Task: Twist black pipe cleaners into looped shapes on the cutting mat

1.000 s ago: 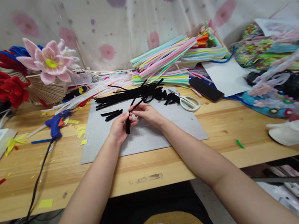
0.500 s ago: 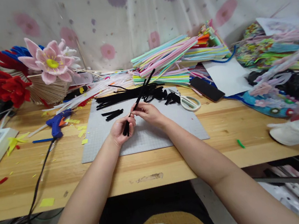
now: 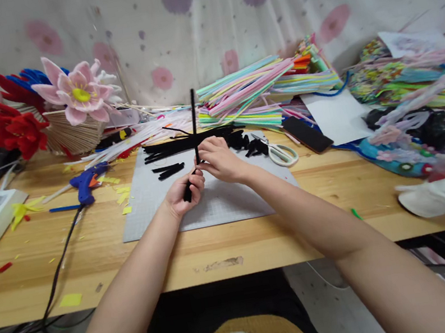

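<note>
My left hand (image 3: 187, 191) is closed around black pipe cleaners, with their lower ends showing below its fingers. One long black pipe cleaner (image 3: 194, 115) stands almost upright above the hands. My right hand (image 3: 219, 159) pinches it near its lower part, fingertips close to the left hand's. Both hands are over a grey cutting mat (image 3: 229, 208). Behind them lies a bundle of black pipe cleaners (image 3: 168, 147), and short black pieces (image 3: 168, 171) rest on the mat to the left. Scissors with pale handles (image 3: 283, 154) lie on the right beside black curled pieces (image 3: 257, 147).
A blue glue gun (image 3: 85, 183) with a cord lies left, near yellow scraps. Pipe cleaner flowers (image 3: 75, 91) stand at the back left. Pastel pipe cleaners (image 3: 243, 89) are piled behind the mat. A black phone (image 3: 307, 133) and a white object (image 3: 444, 194) are on the right.
The long black pipe cleaner has swung from leaning right to nearly upright. My right hand has turned and risen slightly beside it; my left hand keeps its hold in about the same place.
</note>
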Motion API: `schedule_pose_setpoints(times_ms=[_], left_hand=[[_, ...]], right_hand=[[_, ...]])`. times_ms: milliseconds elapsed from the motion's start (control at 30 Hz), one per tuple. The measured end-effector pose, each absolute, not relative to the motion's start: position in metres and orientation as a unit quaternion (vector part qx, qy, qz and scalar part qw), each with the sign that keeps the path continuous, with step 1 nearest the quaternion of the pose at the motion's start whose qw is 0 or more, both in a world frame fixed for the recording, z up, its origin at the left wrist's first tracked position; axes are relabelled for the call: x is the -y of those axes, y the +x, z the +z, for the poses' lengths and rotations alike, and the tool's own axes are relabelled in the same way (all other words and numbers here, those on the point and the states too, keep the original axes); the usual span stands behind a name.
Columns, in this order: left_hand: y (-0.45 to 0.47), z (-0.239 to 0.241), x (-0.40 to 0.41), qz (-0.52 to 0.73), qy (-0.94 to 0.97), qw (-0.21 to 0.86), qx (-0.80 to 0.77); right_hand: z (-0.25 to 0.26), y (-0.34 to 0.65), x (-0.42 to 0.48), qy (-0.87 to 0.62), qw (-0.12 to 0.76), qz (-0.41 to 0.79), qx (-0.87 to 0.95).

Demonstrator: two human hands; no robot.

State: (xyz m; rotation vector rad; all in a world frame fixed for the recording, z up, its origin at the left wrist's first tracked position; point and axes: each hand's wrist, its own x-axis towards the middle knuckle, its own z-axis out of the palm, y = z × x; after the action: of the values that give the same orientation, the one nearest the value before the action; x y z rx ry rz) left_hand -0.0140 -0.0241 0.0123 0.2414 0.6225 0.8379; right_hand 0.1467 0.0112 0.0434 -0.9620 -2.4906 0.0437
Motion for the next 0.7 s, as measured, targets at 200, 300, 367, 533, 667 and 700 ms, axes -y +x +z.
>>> schedule_pose_setpoints(times_ms=[200,300,367,533,667,700], left_hand=[[-0.015,0.014,0.026,0.416,0.143,0.855,-0.274],[-0.015,0.016,0.027,0.415,0.144,0.855,-0.274],[-0.015,0.018,0.027,0.409,0.139,0.859,-0.273],[-0.012,0.019,0.023,0.400,0.227,0.815,-0.352],[-0.005,0.016,0.019,0.422,0.405,0.683,-0.437],[-0.003,0.016,0.019,0.434,0.454,0.623,-0.465]], right_hand=[[0.052,0.144,-0.017,-0.322,0.166,0.014,0.932],[0.058,0.142,-0.018,-0.313,0.148,0.013,0.938],[0.063,0.142,-0.018,-0.321,0.136,0.021,0.937],[0.073,0.143,-0.019,-0.352,0.097,0.079,0.928],[0.072,0.146,-0.022,-0.397,0.054,0.094,0.912],[0.071,0.147,-0.023,-0.411,0.046,0.098,0.905]])
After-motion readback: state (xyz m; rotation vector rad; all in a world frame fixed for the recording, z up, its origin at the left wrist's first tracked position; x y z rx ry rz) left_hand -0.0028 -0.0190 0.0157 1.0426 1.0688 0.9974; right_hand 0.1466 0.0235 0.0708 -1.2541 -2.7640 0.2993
